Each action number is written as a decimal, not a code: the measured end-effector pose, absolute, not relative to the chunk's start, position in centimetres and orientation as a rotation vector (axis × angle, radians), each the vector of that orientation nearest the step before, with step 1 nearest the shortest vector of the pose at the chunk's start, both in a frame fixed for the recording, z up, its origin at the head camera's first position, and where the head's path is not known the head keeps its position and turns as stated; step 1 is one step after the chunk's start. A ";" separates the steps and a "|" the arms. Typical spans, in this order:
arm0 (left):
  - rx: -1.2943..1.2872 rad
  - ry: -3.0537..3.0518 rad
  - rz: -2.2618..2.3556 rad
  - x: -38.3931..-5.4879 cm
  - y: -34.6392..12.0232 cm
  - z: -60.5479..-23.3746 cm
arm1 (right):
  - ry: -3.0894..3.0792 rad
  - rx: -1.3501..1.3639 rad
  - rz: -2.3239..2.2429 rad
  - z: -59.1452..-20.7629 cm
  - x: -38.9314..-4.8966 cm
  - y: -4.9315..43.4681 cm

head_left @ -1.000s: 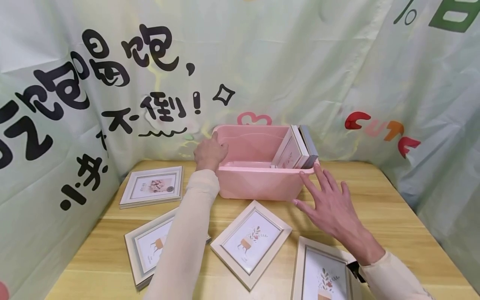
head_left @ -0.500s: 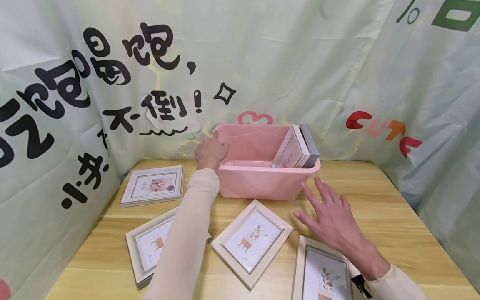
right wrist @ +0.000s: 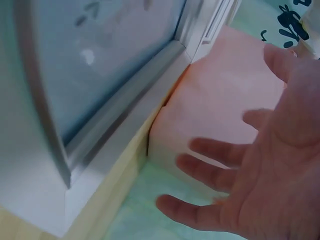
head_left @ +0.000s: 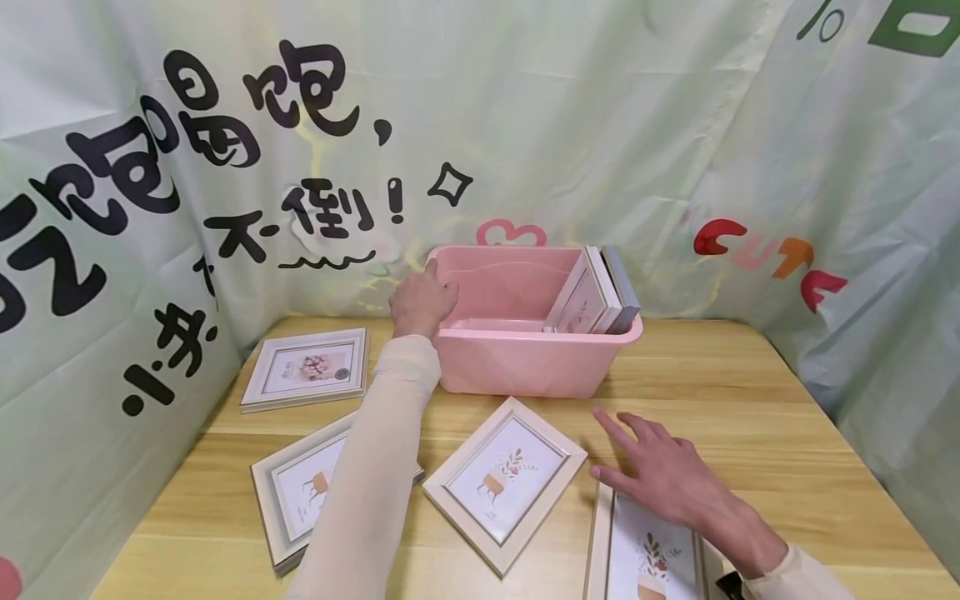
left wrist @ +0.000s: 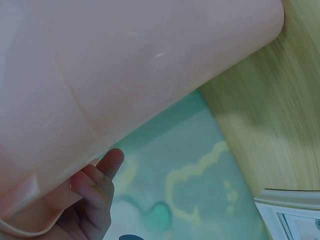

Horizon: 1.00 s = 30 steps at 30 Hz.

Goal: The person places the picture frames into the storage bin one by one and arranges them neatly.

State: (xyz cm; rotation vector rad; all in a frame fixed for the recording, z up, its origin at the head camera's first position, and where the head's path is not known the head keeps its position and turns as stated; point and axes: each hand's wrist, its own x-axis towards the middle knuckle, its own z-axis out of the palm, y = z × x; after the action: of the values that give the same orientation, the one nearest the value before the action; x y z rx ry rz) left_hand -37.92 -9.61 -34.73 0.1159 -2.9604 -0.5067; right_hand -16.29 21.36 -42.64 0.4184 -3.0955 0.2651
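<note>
At the left end of the pink plastic bin (head_left: 517,367), my left hand (head_left: 422,304) holds the rim. In the left wrist view its fingers (left wrist: 95,192) curl at the bin's edge. My right hand (head_left: 663,475), fingers spread and holding nothing, is over the top of the near right picture frame (head_left: 652,546), which it partly covers. A picture frame also looms large beside that hand in the right wrist view. Two picture frames, one white (head_left: 588,304) and one grey-blue (head_left: 621,292), lean upright at the bin's right end.
One picture frame (head_left: 504,483) lies diagonally before the bin. Further left are another frame (head_left: 296,492), partly behind my left sleeve, and a frame with a flower picture (head_left: 306,367). Printed cloth (head_left: 600,158) hangs behind the wooden table (head_left: 750,400).
My right hand has left the bin's right front corner and come down and nearer, to over the near right frame. The left hand stays on the rim; the bin has not moved.
</note>
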 end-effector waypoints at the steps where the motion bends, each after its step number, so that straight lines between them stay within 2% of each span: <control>1: 0.116 -2.957 -0.512 -37.9 -9.6 -34.7 | -3.123 0.425 0.272 -42.7 -16.2 21.4; 18: 0.108 -2.931 -0.546 -37.9 -9.5 -34.8 | -3.254 0.616 0.316 -44.2 -15.3 22.4; 30: 0.107 -2.937 -0.539 -38.0 -9.6 -34.8 | -3.296 0.625 0.270 -44.6 -15.4 22.4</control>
State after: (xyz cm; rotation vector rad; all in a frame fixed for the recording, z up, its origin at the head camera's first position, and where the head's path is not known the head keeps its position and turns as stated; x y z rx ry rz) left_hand -37.96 -9.57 -34.82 0.1066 -2.9367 -0.5391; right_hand -15.38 22.43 -44.56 0.6253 -3.2958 0.2698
